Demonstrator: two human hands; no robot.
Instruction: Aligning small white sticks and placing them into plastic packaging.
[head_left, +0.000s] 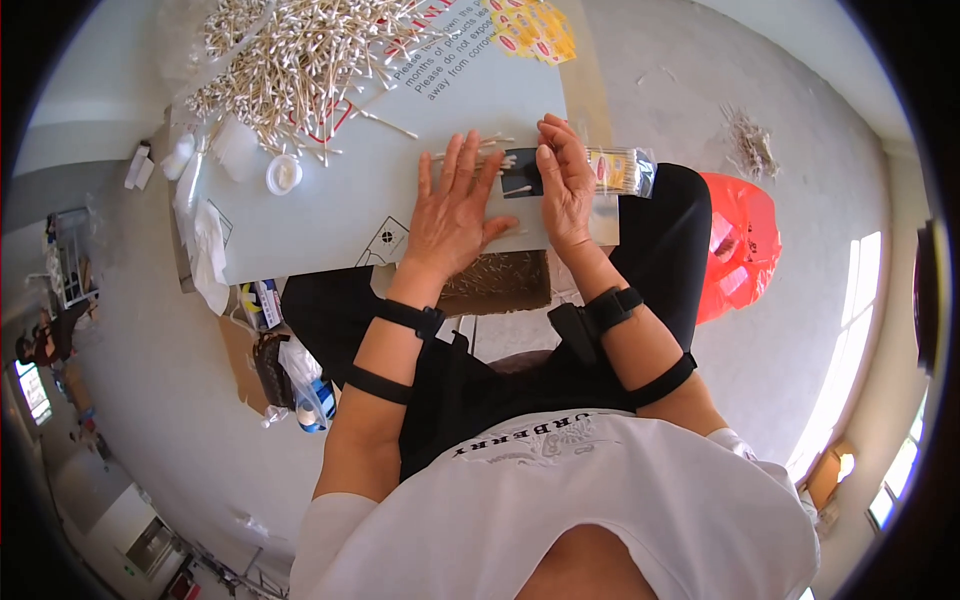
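The left hand (452, 212) lies flat and palm-down with its fingers spread wide on the pale grey cardboard sheet (330, 215) that serves as a work surface across the person's lap. Under and just beyond its fingertips lies a small row of loose white-tipped wooden cotton swabs (478, 148), touching the sheet. The right hand (563, 185) stands just beside the left one, fingers straight and held close together, its edge pressed against a small clear plastic packet with a dark end and a yellow-and-red label (612, 172); the packet lies on the sheet's far right edge, partly under that hand, and whether the thumb grips it cannot be told. Both wrists carry black straps, and the right wrist bears a small black box.

Well beyond the left hand, at the far end of the sheet, sits a large loose heap of the same cotton swabs (290, 60), with a small round white lid (284, 174) between the heap and the left hand. To the right of the right hand, on the grey floor, lies a crumpled red plastic bag (740, 245)
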